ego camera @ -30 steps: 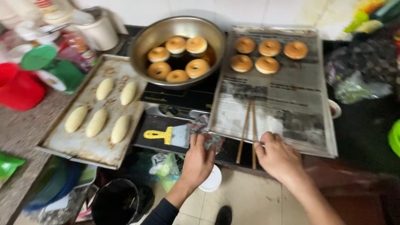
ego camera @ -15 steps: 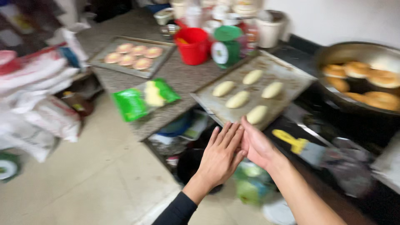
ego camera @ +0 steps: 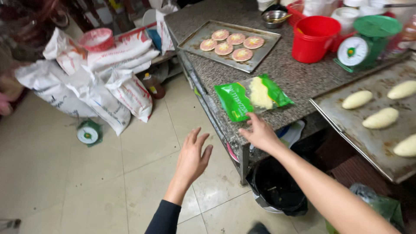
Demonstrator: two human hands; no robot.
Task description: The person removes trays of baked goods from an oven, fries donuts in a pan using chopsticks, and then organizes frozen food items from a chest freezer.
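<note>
Green plastic pouch (ego camera: 252, 96) with clear window showing pale shreds: flat at desk (ego camera: 299, 76) edge. White printed sacks (ego camera: 106, 73), red and dark lettering: piled on floor at left. Round white scale dial (ego camera: 352, 51), green casing: on desk.

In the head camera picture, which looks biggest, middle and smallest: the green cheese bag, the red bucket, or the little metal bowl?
1. Green cheese bag, but it lies nearer the camera, so it may not truly beat the bucket.
2. Red bucket.
3. Metal bowl, clearly smallest, though farthest away.

Beige tiled floor (ego camera: 65, 182), granite counter (ego camera: 277, 73)
</note>
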